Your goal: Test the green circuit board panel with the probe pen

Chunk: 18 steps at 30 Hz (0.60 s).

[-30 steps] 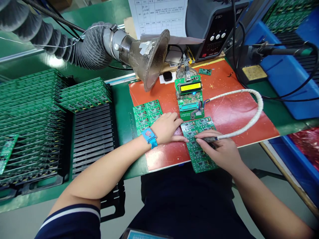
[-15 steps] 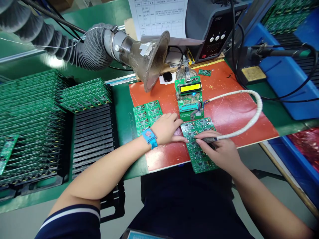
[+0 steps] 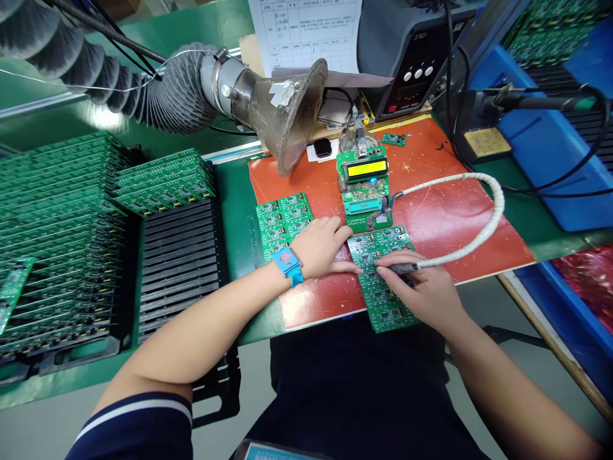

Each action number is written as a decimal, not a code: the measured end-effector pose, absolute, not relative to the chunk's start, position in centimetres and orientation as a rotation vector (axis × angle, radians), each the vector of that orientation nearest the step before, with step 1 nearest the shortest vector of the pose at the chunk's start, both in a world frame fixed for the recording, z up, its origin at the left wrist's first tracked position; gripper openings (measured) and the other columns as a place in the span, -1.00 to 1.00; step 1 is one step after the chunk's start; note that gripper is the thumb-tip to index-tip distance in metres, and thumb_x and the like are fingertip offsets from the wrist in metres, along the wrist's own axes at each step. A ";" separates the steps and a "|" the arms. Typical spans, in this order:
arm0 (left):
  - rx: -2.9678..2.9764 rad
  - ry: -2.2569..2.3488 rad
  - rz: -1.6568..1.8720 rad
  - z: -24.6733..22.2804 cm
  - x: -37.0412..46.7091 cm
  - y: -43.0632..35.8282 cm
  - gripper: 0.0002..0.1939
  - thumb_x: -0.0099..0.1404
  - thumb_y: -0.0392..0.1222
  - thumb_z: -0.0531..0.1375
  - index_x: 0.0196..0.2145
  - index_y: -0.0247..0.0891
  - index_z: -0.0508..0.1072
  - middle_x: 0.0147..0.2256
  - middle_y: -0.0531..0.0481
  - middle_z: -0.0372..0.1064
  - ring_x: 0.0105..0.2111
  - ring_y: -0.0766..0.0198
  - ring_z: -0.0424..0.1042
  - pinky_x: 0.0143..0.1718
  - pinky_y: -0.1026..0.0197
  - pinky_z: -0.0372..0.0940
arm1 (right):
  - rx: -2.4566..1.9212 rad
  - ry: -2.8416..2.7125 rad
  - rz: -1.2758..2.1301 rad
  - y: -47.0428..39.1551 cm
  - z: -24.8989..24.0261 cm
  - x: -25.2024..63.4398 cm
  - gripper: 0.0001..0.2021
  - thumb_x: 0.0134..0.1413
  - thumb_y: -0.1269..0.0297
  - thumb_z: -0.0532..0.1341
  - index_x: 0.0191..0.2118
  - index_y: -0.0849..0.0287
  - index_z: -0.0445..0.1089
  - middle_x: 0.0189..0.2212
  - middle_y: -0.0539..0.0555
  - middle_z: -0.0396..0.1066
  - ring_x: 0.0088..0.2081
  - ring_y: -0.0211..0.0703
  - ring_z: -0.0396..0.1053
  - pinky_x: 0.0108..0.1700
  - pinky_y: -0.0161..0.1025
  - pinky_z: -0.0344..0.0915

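Note:
My right hand [image 3: 424,287] pinches the dark tip of a white-wrapped cable [image 3: 495,207], a wired probe, and presses it down on a green circuit board panel [image 3: 383,310]. The exact contact point is hidden by my fingertips. This panel overhangs the table's front edge. At its left edge lies my left hand [image 3: 318,249], thumb stretched to the panel and fingers spread near its upper corner, a blue wrist strap on the wrist. Under and beside that hand lies a second circuit board panel [image 3: 282,214]. Behind stands a programmer board [image 3: 366,191] with a lit yellow display, wired to the cable.
Racks of upright circuit boards [image 3: 62,211] stand at left, beside a black slotted rack [image 3: 177,268]. A fume extraction funnel [image 3: 292,121] hangs over the red mat [image 3: 316,303]. At the back right are a soldering station [image 3: 407,64] and a blue bin [image 3: 550,147].

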<state>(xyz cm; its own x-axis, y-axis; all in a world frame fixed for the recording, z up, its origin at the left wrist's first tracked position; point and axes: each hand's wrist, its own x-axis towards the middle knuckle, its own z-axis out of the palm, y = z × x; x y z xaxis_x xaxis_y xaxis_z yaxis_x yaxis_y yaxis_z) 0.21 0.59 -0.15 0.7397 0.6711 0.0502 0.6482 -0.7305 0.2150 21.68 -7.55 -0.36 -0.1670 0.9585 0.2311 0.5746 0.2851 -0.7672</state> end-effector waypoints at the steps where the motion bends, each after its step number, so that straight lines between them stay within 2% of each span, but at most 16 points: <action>1: 2.758 1.056 0.185 -0.2 0.2 0.6 -0.20 0.16 0.49 -0.05 -0.07 -0.33 0.35 -0.20 -0.18 0.31 -0.21 0.06 0.32 -0.17 0.07 0.24 | -1.379 -1.844 0.685 -7.5 -0.4 21.7 -0.94 0.16 0.30 0.20 -0.29 0.10 0.42 -0.32 0.06 0.47 -0.21 -0.08 0.45 -0.15 -0.14 0.42; 8: 2.770 1.021 0.183 -0.1 0.3 0.7 -0.20 0.17 0.48 -0.05 -0.07 -0.35 0.35 -0.20 -0.17 0.31 -0.22 0.07 0.32 -0.17 0.08 0.23 | -1.352 -1.840 0.687 -7.4 -0.2 21.6 -0.95 0.15 0.33 0.21 -0.30 0.11 0.42 -0.33 0.05 0.48 -0.23 -0.12 0.45 -0.15 -0.19 0.41; 18: 2.769 1.008 0.187 -0.2 0.3 0.8 -0.22 0.17 0.46 -0.02 -0.07 -0.36 0.34 -0.19 -0.18 0.31 -0.21 0.06 0.32 -0.17 0.08 0.23 | -1.398 -1.870 0.766 -6.9 1.0 21.6 -0.93 0.14 0.29 0.20 -0.31 0.08 0.44 -0.31 0.05 0.48 -0.24 -0.08 0.46 -0.16 -0.16 0.42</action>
